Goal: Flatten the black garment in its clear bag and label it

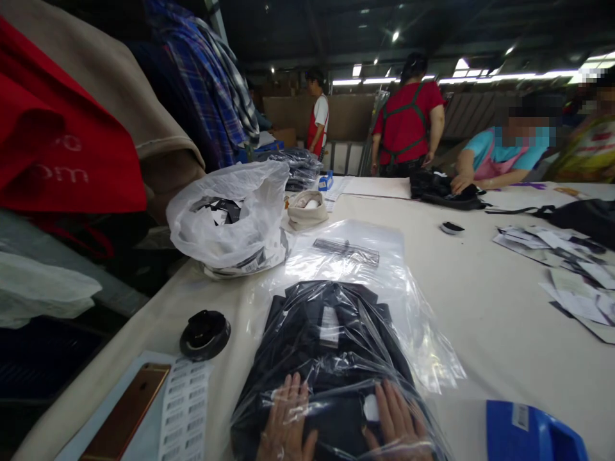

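Note:
A folded black garment lies in front of me with a clear plastic bag around it. A white label shows near its collar. My left hand rests flat on the lower left of the garment, fingers stretched out. On the lower right lies my right hand, also flat with fingers spread, beside a small white round patch. Shiny film seems to cover parts of both hands; I cannot tell whether they are inside the bag. Flat clear plastic bags with dark print lie just beyond the garment.
Left on the white table are a phone, barcode stickers, a black tape roll and a white plastic bag of tags. A blue plastic object sits right. Loose papers and a co-worker's hand are farther off.

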{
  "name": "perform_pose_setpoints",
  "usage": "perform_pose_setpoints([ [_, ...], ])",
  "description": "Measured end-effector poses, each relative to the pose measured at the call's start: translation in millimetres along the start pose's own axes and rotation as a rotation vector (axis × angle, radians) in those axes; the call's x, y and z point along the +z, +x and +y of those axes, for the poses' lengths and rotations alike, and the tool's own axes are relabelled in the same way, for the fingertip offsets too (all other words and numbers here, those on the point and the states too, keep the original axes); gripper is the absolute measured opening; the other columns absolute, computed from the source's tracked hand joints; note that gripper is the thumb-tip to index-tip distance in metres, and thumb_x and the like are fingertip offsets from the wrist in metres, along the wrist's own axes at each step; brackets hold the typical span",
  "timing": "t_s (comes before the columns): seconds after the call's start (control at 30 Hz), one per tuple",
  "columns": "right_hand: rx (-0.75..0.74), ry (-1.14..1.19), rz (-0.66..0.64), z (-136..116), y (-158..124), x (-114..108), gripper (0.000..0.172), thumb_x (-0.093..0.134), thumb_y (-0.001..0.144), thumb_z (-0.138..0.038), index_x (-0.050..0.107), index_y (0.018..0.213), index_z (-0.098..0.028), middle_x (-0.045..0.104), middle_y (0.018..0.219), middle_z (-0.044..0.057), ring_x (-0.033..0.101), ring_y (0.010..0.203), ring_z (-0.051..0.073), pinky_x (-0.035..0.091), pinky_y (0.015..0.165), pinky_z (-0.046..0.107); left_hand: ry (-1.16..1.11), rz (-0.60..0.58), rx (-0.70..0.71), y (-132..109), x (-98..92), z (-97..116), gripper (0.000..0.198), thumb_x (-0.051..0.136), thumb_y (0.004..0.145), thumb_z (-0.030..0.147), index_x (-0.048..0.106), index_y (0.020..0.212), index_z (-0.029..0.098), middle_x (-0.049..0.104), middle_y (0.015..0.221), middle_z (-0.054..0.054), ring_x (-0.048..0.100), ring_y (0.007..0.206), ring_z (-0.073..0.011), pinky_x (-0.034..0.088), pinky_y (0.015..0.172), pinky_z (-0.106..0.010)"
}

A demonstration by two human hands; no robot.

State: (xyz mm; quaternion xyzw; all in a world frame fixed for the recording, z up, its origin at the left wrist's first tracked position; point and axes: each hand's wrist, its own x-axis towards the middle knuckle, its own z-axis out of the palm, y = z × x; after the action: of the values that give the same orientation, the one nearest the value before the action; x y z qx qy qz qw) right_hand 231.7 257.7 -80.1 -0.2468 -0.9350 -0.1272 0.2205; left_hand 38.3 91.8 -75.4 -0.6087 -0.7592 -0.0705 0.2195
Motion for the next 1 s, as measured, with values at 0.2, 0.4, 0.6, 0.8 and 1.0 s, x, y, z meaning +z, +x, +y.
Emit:
perform_pose_setpoints([
  [0.2, 0.061, 0.029, 0.001, -2, -11, 17, 0.076, 0.045, 0.080, -0.043, 0.017, 0.141, -0.008, 0.054, 0.122, 0.020, 0.053, 0.107, 0.032, 0.036, 0.091, 0.049, -0.022, -0.019, 0.023, -2, 4.0, 0, 0.061, 0.051, 0.078, 0.036, 0.039, 0.129, 0.005, 0.051, 0.127, -0.017, 0.035, 0.127, -0.0305, 0.041, 0.093, -0.040],
  [0.4, 0.076, 0.060, -0.019, -5, -5, 11, 0.070, 0.042, 0.082, -0.038, 0.017, 0.141, -0.009, 0.049, 0.128, 0.020, 0.046, 0.116, 0.031, 0.032, 0.096, 0.049, 0.022, -0.028, -0.056, 4, -3.6, 6, 0.057, 0.047, 0.079, 0.031, 0.039, 0.130, 0.008, 0.046, 0.133, -0.015, 0.037, 0.125, -0.0271, 0.041, 0.094, -0.038],
  [0.6, 0.070, 0.092, 0.020, -8, 4, 0, 0.069, 0.040, 0.086, -0.042, 0.017, 0.140, -0.008, 0.044, 0.132, 0.021, 0.039, 0.123, 0.031, 0.028, 0.098, 0.047, 0.053, 0.008, -0.071, 8, -6.6, 8, 0.056, 0.051, 0.078, 0.030, 0.039, 0.129, 0.008, 0.047, 0.131, -0.015, 0.038, 0.125, -0.0264, 0.037, 0.098, -0.038],
  [0.8, 0.087, 0.130, -0.050, -16, -11, -28, 0.070, 0.040, 0.087, -0.039, 0.010, 0.141, -0.006, 0.035, 0.138, 0.022, 0.023, 0.132, 0.033, 0.020, 0.103, 0.051, 0.072, -0.203, -0.111, 12, -27.0, 13, 0.054, 0.048, 0.079, 0.028, 0.039, 0.129, 0.007, 0.045, 0.133, -0.019, 0.039, 0.124, -0.0328, 0.032, 0.099, -0.052],
  [1.0, 0.031, 0.200, -0.174, -14, -26, -37, 0.080, 0.037, 0.084, -0.056, 0.010, 0.141, -0.006, 0.030, 0.142, 0.020, 0.014, 0.135, 0.029, 0.014, 0.105, 0.051, 0.007, -0.315, -0.129, 13, -34.3, 11, 0.053, 0.046, 0.083, 0.030, 0.039, 0.130, 0.008, 0.038, 0.137, -0.018, 0.033, 0.128, -0.0310, 0.028, 0.104, -0.047],
])
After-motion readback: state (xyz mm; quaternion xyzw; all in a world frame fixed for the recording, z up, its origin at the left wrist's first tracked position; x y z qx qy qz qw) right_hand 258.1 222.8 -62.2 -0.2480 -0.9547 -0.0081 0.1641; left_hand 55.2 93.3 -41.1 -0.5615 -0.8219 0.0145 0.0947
